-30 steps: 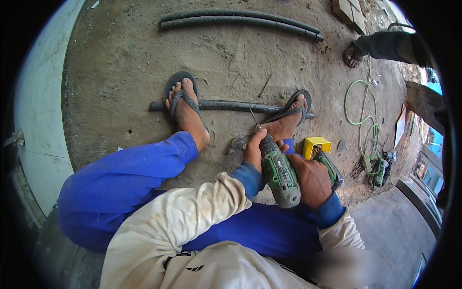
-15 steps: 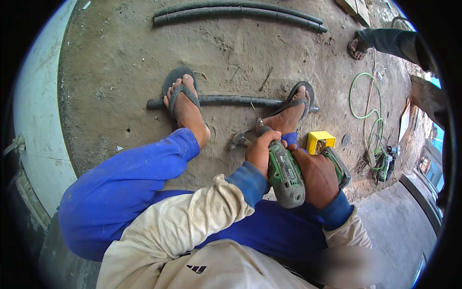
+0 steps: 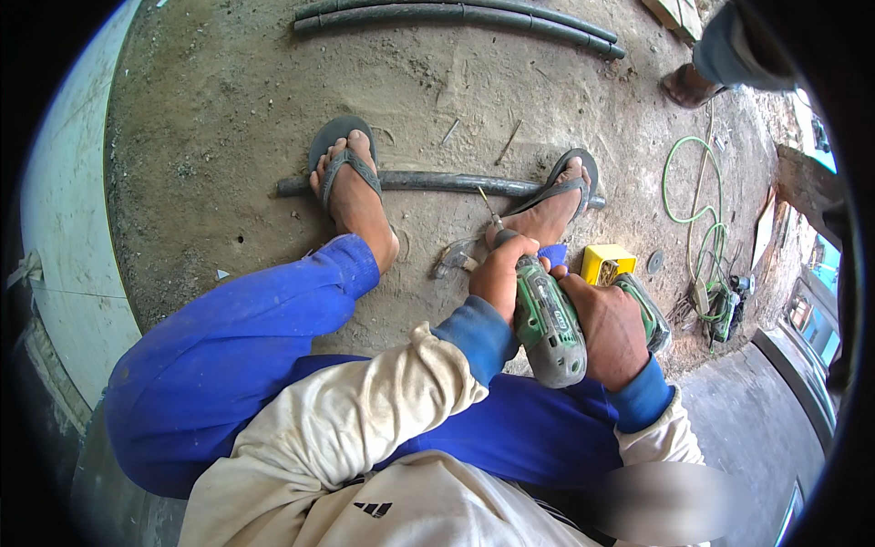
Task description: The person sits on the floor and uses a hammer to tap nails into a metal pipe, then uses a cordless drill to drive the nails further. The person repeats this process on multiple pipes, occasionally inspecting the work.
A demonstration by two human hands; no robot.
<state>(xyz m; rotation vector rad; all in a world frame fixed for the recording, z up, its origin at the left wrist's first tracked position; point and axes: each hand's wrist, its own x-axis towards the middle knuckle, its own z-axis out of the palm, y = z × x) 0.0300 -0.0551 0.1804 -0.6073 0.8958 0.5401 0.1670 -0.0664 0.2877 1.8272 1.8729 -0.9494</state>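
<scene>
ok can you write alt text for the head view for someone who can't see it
Seen from above, a crouching person grips a green cordless drill with the left hand near its nose and the right hand on its handle, its thin bit angled down at a dark pipe lying on sandy ground under both sandalled feet. A small yellow box sits alongside.

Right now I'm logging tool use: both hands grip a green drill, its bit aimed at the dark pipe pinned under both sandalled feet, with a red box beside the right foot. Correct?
Not quite: the box beside the right foot is yellow, not red, as the head view shows. The rest stands: left hand and right hand grip the green drill, its bit aimed at the dark pipe under both sandalled feet.
</scene>
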